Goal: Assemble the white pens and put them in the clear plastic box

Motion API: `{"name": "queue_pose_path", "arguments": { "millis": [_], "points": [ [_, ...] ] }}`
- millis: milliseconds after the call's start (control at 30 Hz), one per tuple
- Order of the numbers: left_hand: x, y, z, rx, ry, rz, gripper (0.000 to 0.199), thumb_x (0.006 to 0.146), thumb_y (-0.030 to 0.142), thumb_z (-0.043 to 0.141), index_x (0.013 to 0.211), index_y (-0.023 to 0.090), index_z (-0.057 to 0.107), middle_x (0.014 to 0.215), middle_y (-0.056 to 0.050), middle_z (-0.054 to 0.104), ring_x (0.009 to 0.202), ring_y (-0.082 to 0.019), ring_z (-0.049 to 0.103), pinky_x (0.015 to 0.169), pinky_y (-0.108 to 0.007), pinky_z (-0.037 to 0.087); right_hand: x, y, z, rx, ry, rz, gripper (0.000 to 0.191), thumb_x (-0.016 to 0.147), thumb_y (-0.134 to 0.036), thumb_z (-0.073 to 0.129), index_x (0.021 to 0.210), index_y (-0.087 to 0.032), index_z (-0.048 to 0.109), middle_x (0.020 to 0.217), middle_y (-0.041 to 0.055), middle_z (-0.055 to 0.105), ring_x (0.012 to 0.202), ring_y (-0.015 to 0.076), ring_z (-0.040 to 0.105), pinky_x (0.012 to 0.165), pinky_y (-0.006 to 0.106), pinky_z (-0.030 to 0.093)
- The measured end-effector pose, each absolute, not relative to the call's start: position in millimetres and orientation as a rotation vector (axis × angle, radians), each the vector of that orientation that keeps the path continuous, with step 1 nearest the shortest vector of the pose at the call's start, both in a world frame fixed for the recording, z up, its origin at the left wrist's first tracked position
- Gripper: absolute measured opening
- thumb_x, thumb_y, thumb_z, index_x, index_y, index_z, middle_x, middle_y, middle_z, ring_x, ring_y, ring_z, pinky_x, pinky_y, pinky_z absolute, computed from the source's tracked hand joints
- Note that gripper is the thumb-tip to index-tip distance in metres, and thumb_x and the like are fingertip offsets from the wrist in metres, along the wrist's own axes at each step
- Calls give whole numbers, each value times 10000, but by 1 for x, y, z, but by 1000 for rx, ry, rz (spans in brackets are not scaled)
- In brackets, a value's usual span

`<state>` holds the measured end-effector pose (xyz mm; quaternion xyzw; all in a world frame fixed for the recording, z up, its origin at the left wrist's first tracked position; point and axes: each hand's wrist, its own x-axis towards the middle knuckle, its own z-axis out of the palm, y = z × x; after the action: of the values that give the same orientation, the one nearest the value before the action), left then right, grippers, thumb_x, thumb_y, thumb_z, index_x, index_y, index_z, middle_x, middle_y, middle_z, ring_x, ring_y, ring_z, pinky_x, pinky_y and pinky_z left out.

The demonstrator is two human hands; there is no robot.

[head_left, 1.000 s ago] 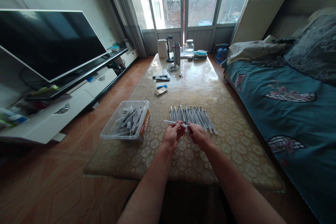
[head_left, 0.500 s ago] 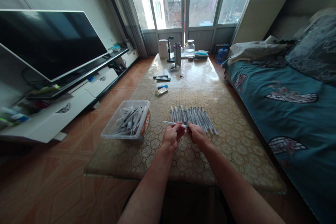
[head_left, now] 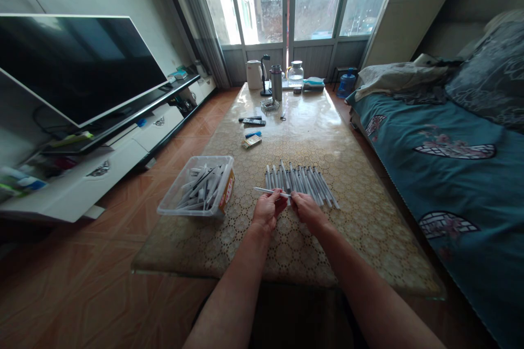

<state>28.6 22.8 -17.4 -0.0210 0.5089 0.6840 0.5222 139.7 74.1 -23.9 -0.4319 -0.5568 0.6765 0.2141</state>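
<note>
A slim white pen (head_left: 263,190) lies crosswise between my two hands, just above the near side of the table. My left hand (head_left: 267,210) is closed on its barrel, with the thin end sticking out to the left. The fingers of my right hand (head_left: 304,207) pinch the pen's right end and hide most of it. Right behind my hands, a row of similar pens (head_left: 301,180) lies side by side on the patterned tablecloth. To the left stands a clear plastic box (head_left: 164,204) with an orange label, holding many loose pens and pen parts.
Farther up the table (head_left: 311,262) lie a small box (head_left: 251,142), a blue lighter-like item (head_left: 253,134), dark remote-like objects (head_left: 252,120) and a glass ashtray (head_left: 269,104). A thermos (head_left: 277,83), a kettle (head_left: 256,74) and a glass jug (head_left: 295,74) stand at the far end.
Both hands keep hold of the pen in nearly the same place. The right hand has shifted very slightly left, toward the left hand.
</note>
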Motion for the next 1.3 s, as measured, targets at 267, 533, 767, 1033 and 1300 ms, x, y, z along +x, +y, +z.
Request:
{"name": "queue_pose_path", "arguments": {
  "millis": [267,533,767,1033,1300],
  "points": [
    [29,21,-15,-42,1200,1632,37,807,122,612,777,116,593,645,-35,656,548,-110,632,562,-217,509,138,73,-21,-1240,-1419,1959,326,760,-525,552,794,-203,512,592,-49,474,383,55,294,374,204,167],
    [26,20,-18,-25,1180,1629,133,735,144,699,806,134,587,692,-43,683,606,-138,667,579,-226,518,137,75,-29,-1237,-1483,1835,272,736,-457,612,767,-207,510,546,-58,434,431,81,339,411,214,226],
    [26,21,-18,-19,1183,1627,77,769,127,660,799,128,590,697,-50,689,597,-139,665,589,-240,525,138,77,-27,-1204,-1497,1876,375,804,-534,495,661,-187,493,536,-32,439,386,62,296,374,212,180],
    [25,25,-14,-26,1168,1635,81,835,189,595,800,116,599,685,-60,684,587,-137,659,555,-230,513,138,78,-19,-1239,-1416,1892,281,730,-421,612,869,-224,467,636,-66,485,373,55,338,352,197,180],
    [26,29,-12,-12,1160,1638,102,853,197,571,800,112,592,689,-64,683,595,-140,665,556,-233,519,139,86,-24,-1172,-1463,1886,273,785,-442,517,677,-206,435,489,-78,352,362,57,273,357,207,202]
  ]
}}
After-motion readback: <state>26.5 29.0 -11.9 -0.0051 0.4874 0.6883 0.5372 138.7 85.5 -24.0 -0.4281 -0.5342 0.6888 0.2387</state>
